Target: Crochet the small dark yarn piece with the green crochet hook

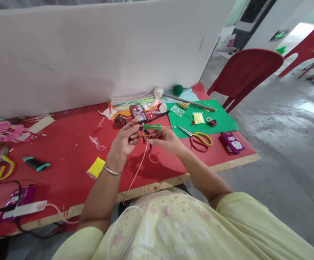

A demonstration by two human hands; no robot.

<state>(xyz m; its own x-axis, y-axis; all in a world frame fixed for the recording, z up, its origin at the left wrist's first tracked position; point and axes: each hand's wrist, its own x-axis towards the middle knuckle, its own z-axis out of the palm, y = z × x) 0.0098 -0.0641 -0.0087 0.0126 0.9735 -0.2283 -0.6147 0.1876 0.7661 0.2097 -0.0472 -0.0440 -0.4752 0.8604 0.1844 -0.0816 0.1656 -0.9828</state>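
Note:
My right hand (168, 140) is closed around a green glue gun (151, 126), whose body shows above the fingers. Its pale cord (137, 172) drops over the table's front edge. My left hand (123, 139) pinches near the gun's dark tip; what its fingertips hold is too small to make out. Between both hands, a small multicoloured yarn piece (146, 136) in orange and dark blue partly shows, with an orange strand (153, 159) hanging below it. Which fingers carry the yarn piece I cannot tell.
Scissors (200, 139) lie right of my hands, beside a purple power socket (231, 143). A yarn ball (120, 120), phone (138, 112) and thread spool (161, 107) sit behind. A yellow packet (95, 167) and cutter (34, 163) lie left. A white board (91, 54) stands behind.

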